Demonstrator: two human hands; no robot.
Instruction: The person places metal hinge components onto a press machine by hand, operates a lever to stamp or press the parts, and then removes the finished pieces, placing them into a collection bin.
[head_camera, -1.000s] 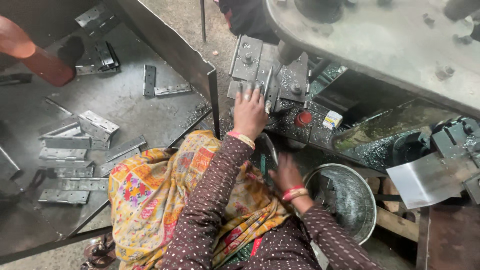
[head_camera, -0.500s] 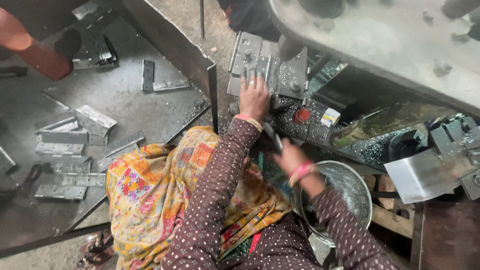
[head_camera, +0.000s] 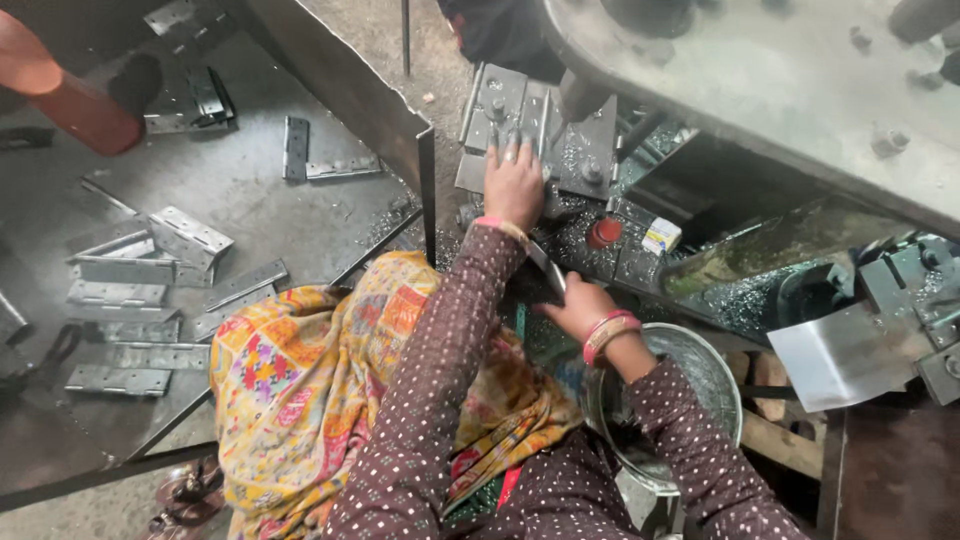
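My left hand reaches forward and presses its fingers on a grey hinge plate that lies on the bed of a press machine. More punched plates sit beside it under the ram. My right hand, with pink bangles on the wrist, stays nearer my body and grips a thin shiny metal strip. It hovers over the dark machine edge, just left of a round steel bowl. A yellow patterned cloth covers my lap.
Several loose hinge plates lie on a dark steel tray at the left. An upright steel divider stands between the tray and the press. A red-orange limb-like shape crosses the top left. A bent metal sheet sits right.
My left hand has pushed further forward onto the plate at the press. My right hand has risen slightly towards the machine edge with the strip.
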